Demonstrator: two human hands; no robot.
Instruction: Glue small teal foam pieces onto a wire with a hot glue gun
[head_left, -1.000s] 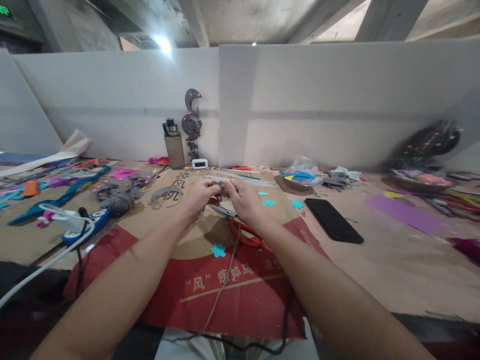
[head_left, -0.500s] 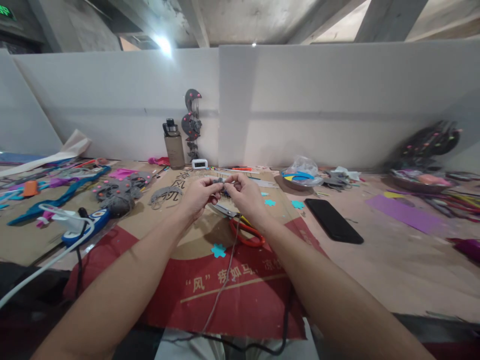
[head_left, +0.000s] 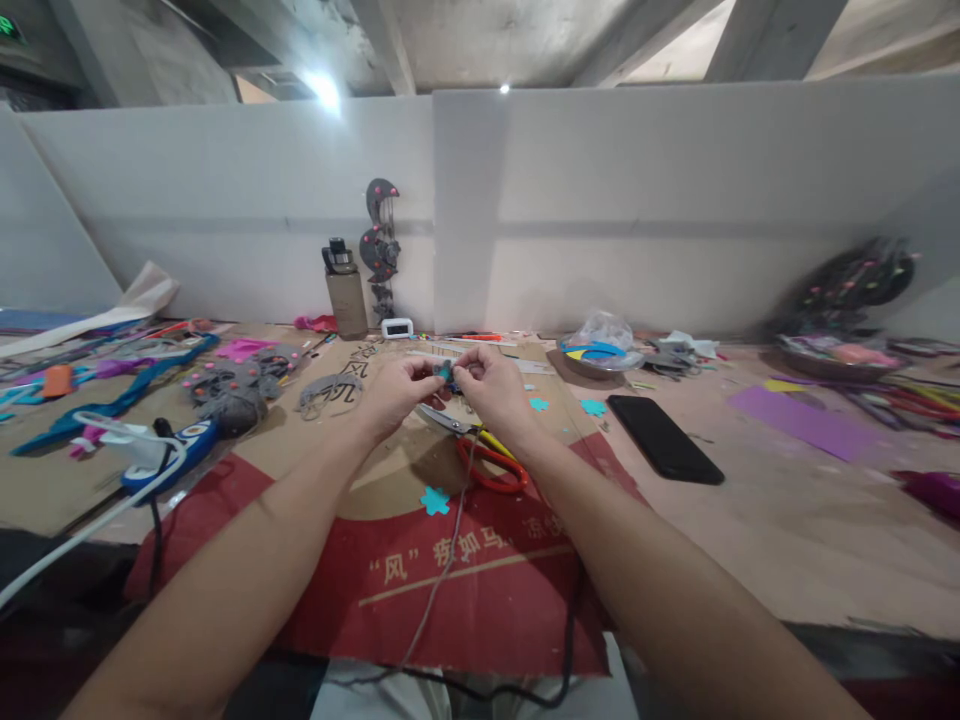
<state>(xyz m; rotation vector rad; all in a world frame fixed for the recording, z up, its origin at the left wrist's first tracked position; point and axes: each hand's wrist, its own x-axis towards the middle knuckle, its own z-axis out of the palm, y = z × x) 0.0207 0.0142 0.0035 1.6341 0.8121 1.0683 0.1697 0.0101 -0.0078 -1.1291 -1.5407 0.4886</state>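
Over the cardboard [head_left: 322, 600], my left hand [head_left: 397, 395] and my right hand [head_left: 491, 392] meet with fingertips pinched. Between them is a small grey and teal piece [head_left: 445, 370], mostly covered by the fingers; its exact kind does not show. A grey yarn [head_left: 439, 580] hangs below my right hand and runs down across the cardboard's red part. Red-handled scissors [head_left: 491, 481] lie under my hands, blades partly hidden, with something yellow beside their handle. Turquoise flower-shaped cutouts [head_left: 434, 501] lie on the cardboard, one nearer me and others beyond my right hand.
A black phone [head_left: 664, 440] lies to the right. Behind are a bottle [head_left: 346, 305], a small white clock [head_left: 397, 328] and a bowl [head_left: 596, 370]. To the left sit a blue power strip [head_left: 176, 462] with a white cable, and grey pinned pieces [head_left: 240, 385].
The small piece between my fingers has turned, and teal now shows on it. My right-hand fingers have shifted slightly. The view has moved a little.
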